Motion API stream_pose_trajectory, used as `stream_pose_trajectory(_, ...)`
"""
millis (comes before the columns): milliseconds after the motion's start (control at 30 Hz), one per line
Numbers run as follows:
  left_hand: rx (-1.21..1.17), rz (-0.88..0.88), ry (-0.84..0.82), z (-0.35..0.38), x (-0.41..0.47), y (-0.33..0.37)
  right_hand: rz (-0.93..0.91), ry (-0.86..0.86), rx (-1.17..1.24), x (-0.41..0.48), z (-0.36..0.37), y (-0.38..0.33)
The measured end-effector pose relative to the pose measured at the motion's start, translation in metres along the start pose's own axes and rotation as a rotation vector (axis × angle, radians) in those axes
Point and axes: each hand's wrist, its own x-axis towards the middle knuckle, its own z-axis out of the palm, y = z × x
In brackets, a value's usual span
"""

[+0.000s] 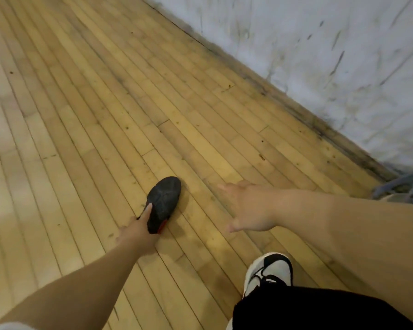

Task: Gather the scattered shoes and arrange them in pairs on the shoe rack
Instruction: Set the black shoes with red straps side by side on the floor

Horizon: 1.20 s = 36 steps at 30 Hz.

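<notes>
A floor point(105, 91) of narrow, pale yellow wooden planks fills most of the frame, its boards running diagonally from the upper left to the lower right. It is speckled with small dark marks. Across the upper right stands a white wall point(320, 44), heavily scuffed with grey streaks, and a band of dark grime follows the line where it meets the floor. At the right edge, near the foot of the wall, is a blurred piece of grey metal frame point(403, 184); what it belongs to cannot be told.

The black shoe point(163, 201) is at the lower centre, turned sole up, with a touch of red at its heel end. The left grip point(138, 227) has hold of that heel end, one finger laid along the edge of the sole. Whether the shoe rests on the boards or is lifted off them is not clear.

The right grip point(250, 208), blurred, hangs over the floor to the right of the shoe and apart from it, fingers spread and holding nothing.

Bottom right, a white and black sneaker point(272, 270) is worn on a foot, below a black garment point(308, 310).
</notes>
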Motion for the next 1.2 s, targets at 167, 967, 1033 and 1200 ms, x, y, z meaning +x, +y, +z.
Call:
stream_pose_trajectory(167,-0.703,0.209,-0.186,-0.051,-0.048,0.085,0.076,0.163,0.061,-0.036,-0.046,0.022)
stream_pose_trajectory(967,0.089,1.634,-0.808,-0.051,-0.56,0.476,0.643,1.797,1.275,-0.653,0.233,0.162)
stream_pose_trajectory(1033,0.249,1.629,-0.903,0.005,-0.606,0.5,0.769,1.853,1.342,-0.683,0.297,0.171)
stream_pose_trajectory(1200,0.605,1.747,-0.891,0.144,-0.718,0.526,0.95,1.916,1.5,-0.737,0.461,0.159)
